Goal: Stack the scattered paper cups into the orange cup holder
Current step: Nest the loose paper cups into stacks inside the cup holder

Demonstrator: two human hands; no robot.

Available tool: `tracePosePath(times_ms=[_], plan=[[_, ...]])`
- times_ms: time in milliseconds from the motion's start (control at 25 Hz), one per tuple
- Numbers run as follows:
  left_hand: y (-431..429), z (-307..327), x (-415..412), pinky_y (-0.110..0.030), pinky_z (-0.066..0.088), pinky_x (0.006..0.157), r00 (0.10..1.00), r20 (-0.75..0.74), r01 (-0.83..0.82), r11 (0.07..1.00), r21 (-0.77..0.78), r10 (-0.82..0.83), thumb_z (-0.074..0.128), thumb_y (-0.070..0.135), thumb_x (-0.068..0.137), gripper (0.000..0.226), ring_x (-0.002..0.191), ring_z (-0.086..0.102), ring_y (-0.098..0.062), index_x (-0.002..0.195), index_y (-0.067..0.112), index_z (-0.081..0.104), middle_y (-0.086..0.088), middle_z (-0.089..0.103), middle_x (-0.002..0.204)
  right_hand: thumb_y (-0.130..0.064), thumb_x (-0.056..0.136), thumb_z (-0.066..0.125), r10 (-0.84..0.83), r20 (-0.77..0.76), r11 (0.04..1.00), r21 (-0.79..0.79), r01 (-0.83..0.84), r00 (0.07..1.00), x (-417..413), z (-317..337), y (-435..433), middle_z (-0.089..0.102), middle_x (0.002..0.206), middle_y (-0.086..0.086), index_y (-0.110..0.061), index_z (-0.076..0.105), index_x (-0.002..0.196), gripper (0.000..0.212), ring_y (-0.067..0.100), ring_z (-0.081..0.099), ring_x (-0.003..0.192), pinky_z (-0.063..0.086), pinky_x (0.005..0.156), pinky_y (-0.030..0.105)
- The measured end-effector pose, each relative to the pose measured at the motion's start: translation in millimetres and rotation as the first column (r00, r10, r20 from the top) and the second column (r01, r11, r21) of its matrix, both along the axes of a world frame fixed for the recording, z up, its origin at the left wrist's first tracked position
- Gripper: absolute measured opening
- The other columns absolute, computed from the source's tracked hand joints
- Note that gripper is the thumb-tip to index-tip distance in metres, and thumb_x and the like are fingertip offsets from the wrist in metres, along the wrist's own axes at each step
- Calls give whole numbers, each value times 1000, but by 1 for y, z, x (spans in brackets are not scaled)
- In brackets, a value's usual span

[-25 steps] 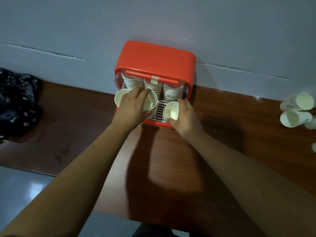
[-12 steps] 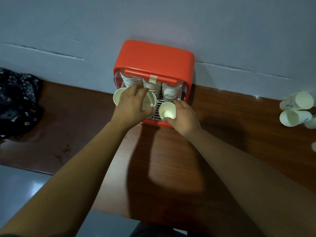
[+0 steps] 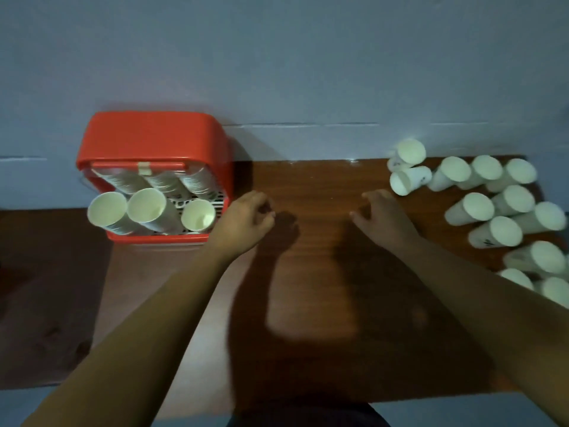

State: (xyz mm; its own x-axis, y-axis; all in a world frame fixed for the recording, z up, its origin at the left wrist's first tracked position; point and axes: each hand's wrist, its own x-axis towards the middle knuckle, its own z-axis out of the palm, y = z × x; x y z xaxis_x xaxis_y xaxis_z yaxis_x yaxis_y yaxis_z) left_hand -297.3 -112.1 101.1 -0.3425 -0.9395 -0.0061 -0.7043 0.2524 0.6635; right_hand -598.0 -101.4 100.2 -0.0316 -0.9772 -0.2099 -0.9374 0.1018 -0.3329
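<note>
Both hands had been withdrawn from the orange cup holder (image 3: 154, 140), mid-left, to centre frame: left hand (image 3: 244, 218) loosely curled, empty; right hand (image 3: 383, 218) spread beside the scattered paper cups (image 3: 478, 206).

both forearms (image 3: 144, 328) bare; left hand (image 3: 244, 218) & right hand (image 3: 383, 218) bare; dark clothing (image 3: 308, 416) at btm edge

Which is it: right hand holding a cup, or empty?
Empty. The right hand is over the bare table, fingers loose around nothing, apart from the cups to its right.
</note>
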Motion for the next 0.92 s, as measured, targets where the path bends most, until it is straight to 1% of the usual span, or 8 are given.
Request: tracePosePath(times_ms=[120,200,320,480,640,760,840,920], plan=[[-24,1,-83,-29,46,76,1000,-5,-17,999,44,17,64,24,90,19,86,56,-13,106,13,63,2,55,98,-39,88,66,-115,-16,993,-28,114,993,-88,12,-1,57,118,14,-7,57,123,48,29,57,109,45,85,35],[-46,1,-148,-27,43,79,1000,0,-1,998,69,1,63,25,91,25,92,57,-16,111,10,63,1,54,102,-36,87,68,-200,-6,978,-54,199,980,-143,18,-6,59,111,14,-6,60,114,41,29,57,104,43,81,33],[-78,-5,-229,-28,42,80,999,39,22,992,121,-27,63,29,91,32,97,59,-23,114,8,62,-4,57,106,-37,87,68,-262,-13,961,-101,259,965,-199,17,-18,57,120,13,-8,57,125,49,27,59,106,47,86,35],[-113,-39,-319,-30,43,81,989,146,-4,971,239,-32,71,40,84,56,106,57,-26,125,7,53,-12,56,122,-41,85,69,-216,-18,972,-99,213,976,-251,1,-47,55,123,13,-10,51,134,61,27,59,105,52,87,44],[-132,-95,-360,-36,51,79,976,191,-179,889,421,106,79,56,69,79,106,59,-30,121,3,52,-15,58,121,-53,79,71,-162,-65,986,26,164,985,-269,-15,-53,55,122,11,-11,48,131,71,26,57,105,50,83,37],[-135,-123,-371,-44,57,84,955,126,-294,825,482,267,79,65,58,89,104,63,-28,122,7,57,-13,61,122,-57,76,72,-153,-117,985,60,161,981,-279,-37,-34,49,133,12,-14,41,135,79,28,52,118,48,96,42],[-132,-129,-379,-46,57,87,954,71,-288,826,484,290,80,59,63,84,104,63,-25,127,10,56,-9,62,125,-53,77,73,-124,-130,987,90,136,984,-282,-50,-22,42,141,14,-14,36,141,83,30,46,126,43,103,44],[-128,-127,-385,-43,56,85,960,36,-262,852,454,276,81,45,74,68,101,63,-23,127,10,56,-4,63,121,-42,80,73,-101,-141,992,64,111,985,-281,-60,-17,39,143,14,-14,37,142,77,30,44,128,42,105,42]])
